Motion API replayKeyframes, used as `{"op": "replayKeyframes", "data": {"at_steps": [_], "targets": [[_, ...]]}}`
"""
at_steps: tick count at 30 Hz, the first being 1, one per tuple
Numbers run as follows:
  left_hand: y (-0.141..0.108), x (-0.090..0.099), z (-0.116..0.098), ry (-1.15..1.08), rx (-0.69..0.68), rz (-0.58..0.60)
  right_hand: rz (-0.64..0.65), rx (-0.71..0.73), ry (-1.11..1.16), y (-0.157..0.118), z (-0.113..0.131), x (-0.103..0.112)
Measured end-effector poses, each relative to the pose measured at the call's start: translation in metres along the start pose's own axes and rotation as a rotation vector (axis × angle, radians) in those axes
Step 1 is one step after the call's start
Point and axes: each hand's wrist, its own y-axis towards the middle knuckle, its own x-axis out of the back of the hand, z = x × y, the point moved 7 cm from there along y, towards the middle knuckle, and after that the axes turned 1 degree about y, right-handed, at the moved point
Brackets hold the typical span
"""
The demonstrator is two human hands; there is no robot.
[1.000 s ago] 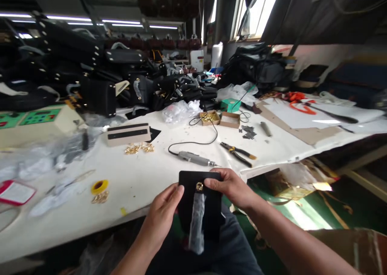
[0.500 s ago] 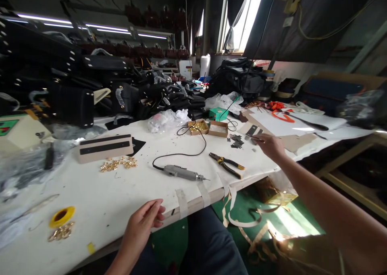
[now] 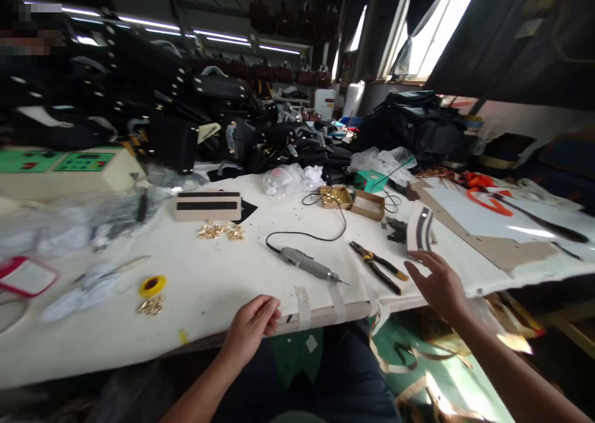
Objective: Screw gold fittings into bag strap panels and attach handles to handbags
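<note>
My right hand point(image 3: 439, 280) is at the lower end of a pale strip with dark stripes point(image 3: 421, 227). The strip is tilted up and slightly curved, its lower edge at my fingertips. Just left of it lies a small pile of dark flat pieces point(image 3: 396, 229). Pliers with black and yellow handles point(image 3: 379, 268) rest left of my right hand. My left hand point(image 3: 255, 320) hovers by the table's front edge, fingers curled in, with nothing visible in them. Between my hands and farther back lies a grey corded electric screwdriver point(image 3: 310, 264).
Two small cardboard boxes point(image 3: 367, 206) stand behind the screwdriver, one with gold hardware. A beige block with black strips point(image 3: 208, 206) sits left, near gold fittings point(image 3: 220, 231). Yellow tape point(image 3: 152, 286) lies front left. Black bags point(image 3: 171, 138) crowd the back; orange-handled scissors point(image 3: 490, 203) lie right.
The view has swung left. My right hand has drawn back toward me, and the striped strip now stands tilted up at its fingers. My left hand keeps its curled pose.
</note>
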Motion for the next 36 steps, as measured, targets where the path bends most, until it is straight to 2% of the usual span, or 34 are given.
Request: {"op": "replayKeyframes", "data": {"at_steps": [4,8,11,13,15,16,20,23,25,26,28,29,31,33,34,36], "targets": [[-0.006,-0.002,-0.003,-0.058,-0.028,-0.032,0.135,0.221,0.213,0.005,0.086,-0.036],[-0.014,0.010,-0.007,-0.022,-0.058,-0.087,0.314,0.310,0.338,0.015,0.174,-0.088],[-0.019,0.031,-0.009,0.032,-0.081,-0.125,0.514,0.342,0.225,0.019,0.225,-0.129],[-0.021,0.048,-0.009,0.061,-0.086,-0.160,0.641,0.382,0.065,0.017,0.240,-0.152],[-0.022,0.062,-0.005,0.066,-0.072,-0.185,0.708,0.388,-0.050,0.014,0.236,-0.169],[-0.021,0.067,-0.002,0.057,-0.059,-0.184,0.723,0.358,-0.077,0.014,0.226,-0.175],[-0.018,0.071,0.007,0.008,-0.034,-0.118,0.760,0.213,-0.086,0.021,0.167,-0.192],[-0.018,0.071,0.007,0.033,-0.062,-0.102,0.692,0.125,-0.171,0.039,0.126,-0.193],[-0.019,0.072,0.005,0.041,-0.066,-0.096,0.659,0.082,-0.219,0.055,0.115,-0.189],[-0.019,0.072,0.005,0.037,-0.063,-0.088,0.642,0.080,-0.240,0.065,0.118,-0.187],[-0.020,0.073,0.003,0.022,-0.050,-0.064,0.581,0.134,-0.255,0.087,0.150,-0.180],[-0.020,0.073,0.002,0.018,-0.039,-0.054,0.530,0.180,-0.239,0.099,0.178,-0.178],[-0.020,0.075,0.002,0.024,-0.015,-0.049,0.471,0.288,-0.091,0.121,0.251,-0.183],[-0.018,0.076,0.004,0.045,0.013,-0.048,0.482,0.296,0.098,0.143,0.325,-0.206],[-0.016,0.076,0.006,0.058,0.026,-0.044,0.542,0.278,0.176,0.153,0.358,-0.226],[-0.013,0.076,0.011,0.073,0.050,-0.023,0.568,0.256,0.218,0.175,0.410,-0.267]]}}
